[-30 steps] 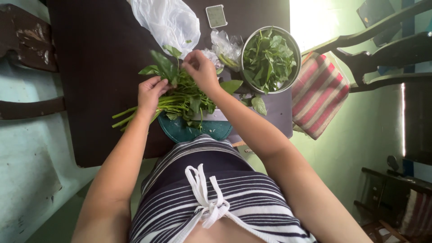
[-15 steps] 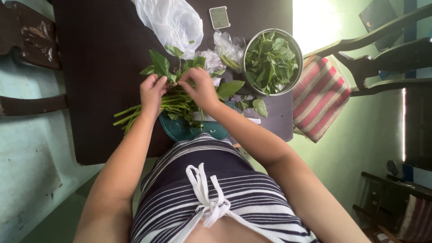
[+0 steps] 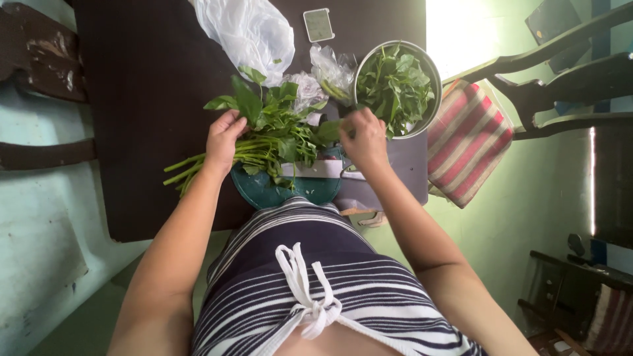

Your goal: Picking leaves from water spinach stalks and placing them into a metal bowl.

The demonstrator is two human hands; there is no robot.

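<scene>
Tabletop (image 3: 145, 99): dark brown, matte. Lying on it:
- white plastic bag (image 3: 247, 33), crumpled, at the far edge;
- small flat rectangular card (image 3: 318, 25), pale green face, beside the bag;
- clear crumpled plastic wrap (image 3: 333, 69), near the bowl;
- round metal bowl (image 3: 432, 66) heaped with picked green leaves, toward the right edge;
- bunch of leafy green stems (image 3: 270, 135), partly over a round teal board (image 3: 264, 191) at the near edge;
- flat pale blade, possibly a knife (image 3: 316, 170), on the board.

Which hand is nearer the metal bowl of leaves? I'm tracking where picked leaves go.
Right. The right hand hovers just beside the metal bowl's near rim; the left hand grips the bunch of greens farther off, across the table.
</scene>
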